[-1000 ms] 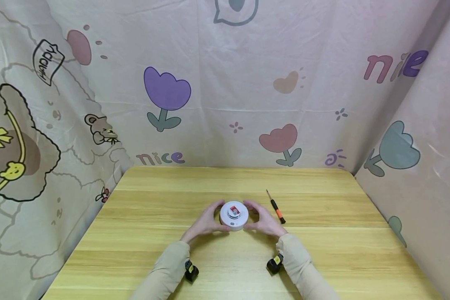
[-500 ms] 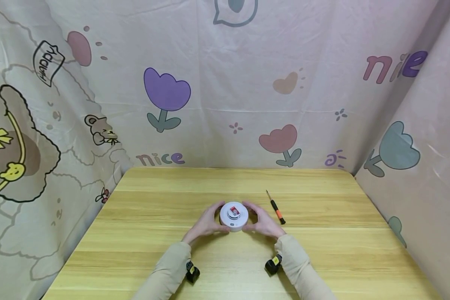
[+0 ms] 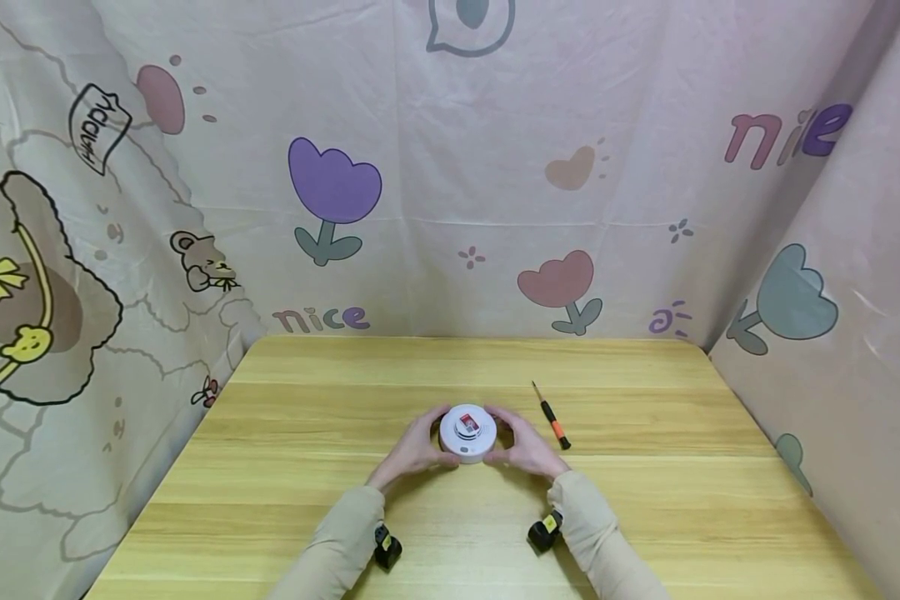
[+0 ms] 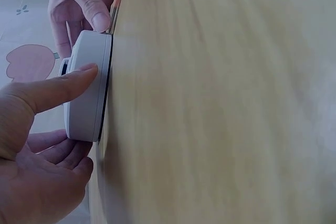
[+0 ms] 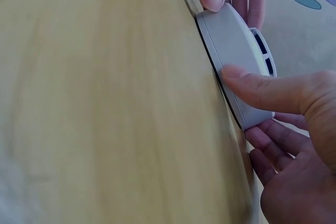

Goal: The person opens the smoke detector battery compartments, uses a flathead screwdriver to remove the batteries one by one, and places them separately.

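A round white smoke detector (image 3: 453, 437) lies flat on the wooden table, a red-and-white label on its raised centre. My left hand (image 3: 414, 450) grips its left side, thumb at the near edge and fingers round toward the far side. From the right, my right hand (image 3: 527, 447) holds it in the same way. In the left wrist view the thumb presses the side wall of the detector (image 4: 90, 95), with the fingertips partly hidden behind it. The right wrist view has the detector's base (image 5: 223, 51) close against the tabletop.
A small screwdriver (image 3: 551, 415) with a black and orange handle lies to the right of the detector, beyond the right hand. The wooden table (image 3: 307, 417) ends at a patterned curtain (image 3: 450, 167) at the back, with more curtain on both sides.
Both hands keep their hold on the smoke detector, which stays in place. The wrists have shifted very slightly inward.
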Action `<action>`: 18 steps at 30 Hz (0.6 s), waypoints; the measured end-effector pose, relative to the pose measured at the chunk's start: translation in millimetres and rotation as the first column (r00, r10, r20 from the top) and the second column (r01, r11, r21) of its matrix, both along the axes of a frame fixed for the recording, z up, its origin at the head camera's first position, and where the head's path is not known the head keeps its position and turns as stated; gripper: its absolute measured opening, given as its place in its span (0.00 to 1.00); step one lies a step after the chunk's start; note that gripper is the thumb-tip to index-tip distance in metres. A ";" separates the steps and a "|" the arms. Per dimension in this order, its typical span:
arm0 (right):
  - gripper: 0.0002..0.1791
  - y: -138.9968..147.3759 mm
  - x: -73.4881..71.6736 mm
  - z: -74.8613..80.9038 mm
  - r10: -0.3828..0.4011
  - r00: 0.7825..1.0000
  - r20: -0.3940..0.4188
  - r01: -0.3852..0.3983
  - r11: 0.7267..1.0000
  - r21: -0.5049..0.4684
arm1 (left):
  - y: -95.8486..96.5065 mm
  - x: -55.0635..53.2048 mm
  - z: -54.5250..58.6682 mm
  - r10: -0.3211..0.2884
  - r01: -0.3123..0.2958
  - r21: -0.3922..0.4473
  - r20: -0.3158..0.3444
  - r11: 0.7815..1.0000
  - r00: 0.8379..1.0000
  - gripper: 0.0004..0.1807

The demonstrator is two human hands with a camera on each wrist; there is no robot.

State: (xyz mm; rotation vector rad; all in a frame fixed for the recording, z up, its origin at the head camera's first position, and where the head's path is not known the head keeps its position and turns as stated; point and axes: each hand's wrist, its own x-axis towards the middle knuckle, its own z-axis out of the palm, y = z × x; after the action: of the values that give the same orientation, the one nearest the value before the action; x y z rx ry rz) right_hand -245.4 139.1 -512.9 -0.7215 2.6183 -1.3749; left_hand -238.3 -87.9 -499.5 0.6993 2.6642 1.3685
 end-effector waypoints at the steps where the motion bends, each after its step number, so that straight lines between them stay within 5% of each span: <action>1: 0.46 -0.3 0.3 0.2 -0.002 1.000 -0.001 0.002 1.000 0.002 | 0.2 0.0 -0.2 0.001 -0.001 0.000 0.004 1.000 1.000 0.50; 18: 0.47 -2.3 2.2 0.0 -0.015 0.999 -0.034 0.015 1.000 0.012 | 3.4 1.9 -1.2 -0.035 0.030 0.114 0.035 0.993 0.999 0.47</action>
State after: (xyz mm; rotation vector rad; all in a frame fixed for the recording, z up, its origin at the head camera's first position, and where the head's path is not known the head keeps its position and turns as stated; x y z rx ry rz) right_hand -243.2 136.8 -512.9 -0.7317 2.6613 -1.3612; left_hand -236.3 -84.5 -500.6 0.7177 2.5525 1.5186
